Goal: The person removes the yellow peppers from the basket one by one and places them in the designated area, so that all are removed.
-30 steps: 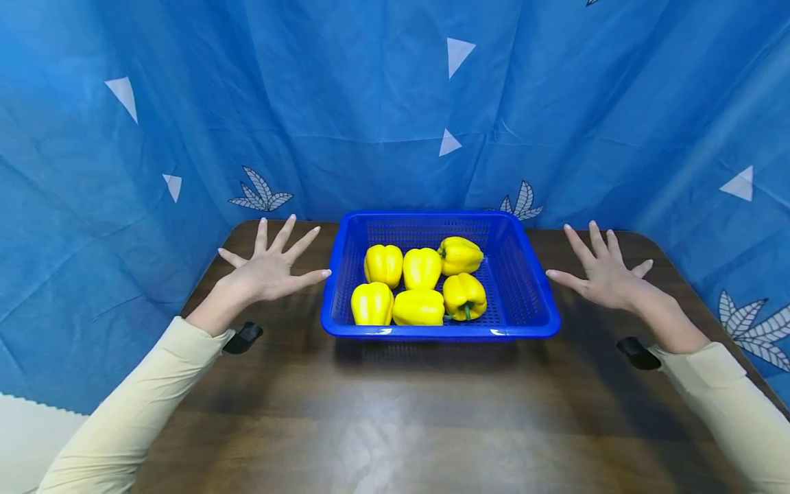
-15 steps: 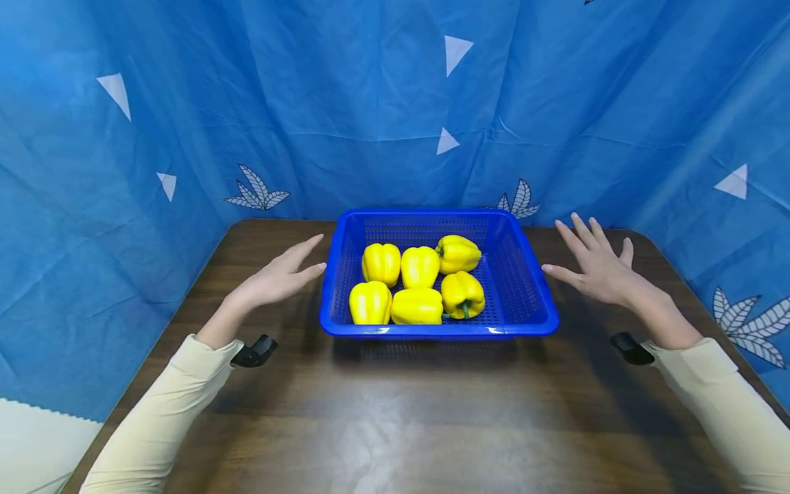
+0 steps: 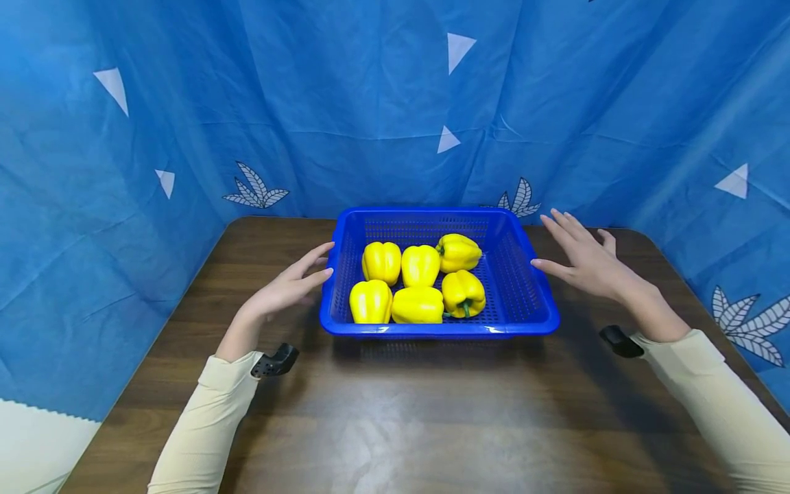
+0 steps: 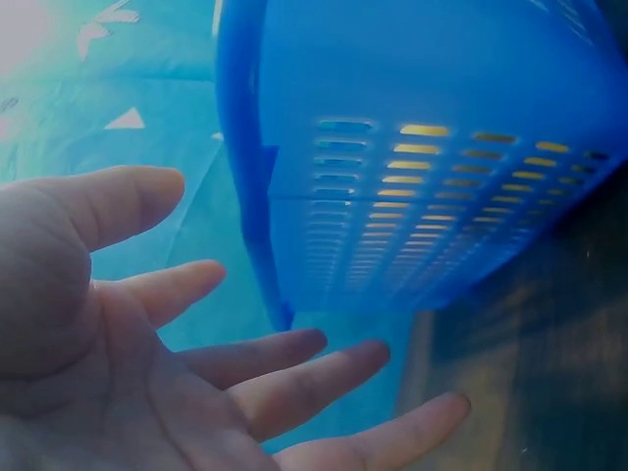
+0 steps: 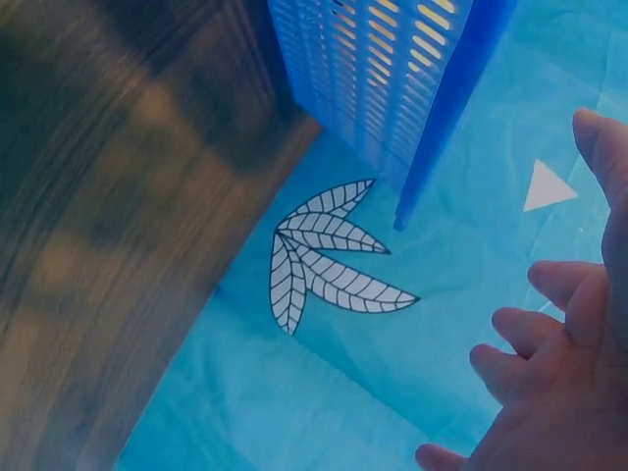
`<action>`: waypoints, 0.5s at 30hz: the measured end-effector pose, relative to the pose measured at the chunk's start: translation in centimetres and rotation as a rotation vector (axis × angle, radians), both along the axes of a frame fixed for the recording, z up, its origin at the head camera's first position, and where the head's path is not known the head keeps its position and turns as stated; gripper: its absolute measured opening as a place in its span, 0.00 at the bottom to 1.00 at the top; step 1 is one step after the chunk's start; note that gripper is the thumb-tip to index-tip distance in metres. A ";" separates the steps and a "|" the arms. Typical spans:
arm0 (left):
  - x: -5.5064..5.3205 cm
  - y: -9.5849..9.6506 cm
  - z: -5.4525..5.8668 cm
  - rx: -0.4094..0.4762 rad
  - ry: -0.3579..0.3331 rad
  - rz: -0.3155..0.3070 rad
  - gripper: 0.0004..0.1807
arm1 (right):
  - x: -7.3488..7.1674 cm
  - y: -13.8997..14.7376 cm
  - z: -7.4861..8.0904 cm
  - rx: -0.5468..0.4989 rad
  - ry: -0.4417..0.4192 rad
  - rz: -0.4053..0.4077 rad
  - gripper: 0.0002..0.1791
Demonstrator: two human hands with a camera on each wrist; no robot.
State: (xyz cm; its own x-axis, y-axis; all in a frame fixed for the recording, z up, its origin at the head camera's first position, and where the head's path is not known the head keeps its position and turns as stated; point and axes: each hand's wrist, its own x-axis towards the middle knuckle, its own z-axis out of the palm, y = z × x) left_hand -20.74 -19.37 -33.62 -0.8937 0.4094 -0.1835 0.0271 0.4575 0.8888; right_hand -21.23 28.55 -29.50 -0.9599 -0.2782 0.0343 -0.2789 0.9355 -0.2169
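Note:
A blue slotted plastic basket (image 3: 441, 330) stands on the table and holds several yellow bell peppers (image 3: 421, 266), grouped toward its left and middle. My left hand (image 3: 282, 289) is beside the basket's left rim with its fingers fairly straight and spread. In the left wrist view a gap shows between that hand (image 4: 186, 363) and the basket wall (image 4: 432, 78). On the other side, my right hand (image 3: 592, 266) hovers by the right rim, fingers extended and thumb toward the basket. The right wrist view shows this hand (image 5: 559, 383) apart from the basket (image 5: 392, 69). Neither hand holds anything.
The brown wooden table (image 3: 395, 418) extends in front of the basket and to both sides. A blue curtain (image 3: 370, 103) with white triangles and leaf prints hangs close behind. Black wrist devices (image 3: 274, 361) sit under both forearms.
Both hands have moved inward toward the basket's side rims. The left hand has turned from palm-down spread to more edge-on, and the right fingers have drawn closer together. Basket and peppers look unmoved.

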 end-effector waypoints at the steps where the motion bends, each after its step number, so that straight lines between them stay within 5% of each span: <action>1: 0.0 0.0 -0.2 0.012 -0.003 0.001 0.34 | -0.1 -0.1 0.0 -0.001 0.004 0.006 0.47; 15: -0.2 0.3 -2.6 0.128 -0.046 -0.033 0.32 | -1.1 -2.4 0.1 0.007 0.015 0.124 0.44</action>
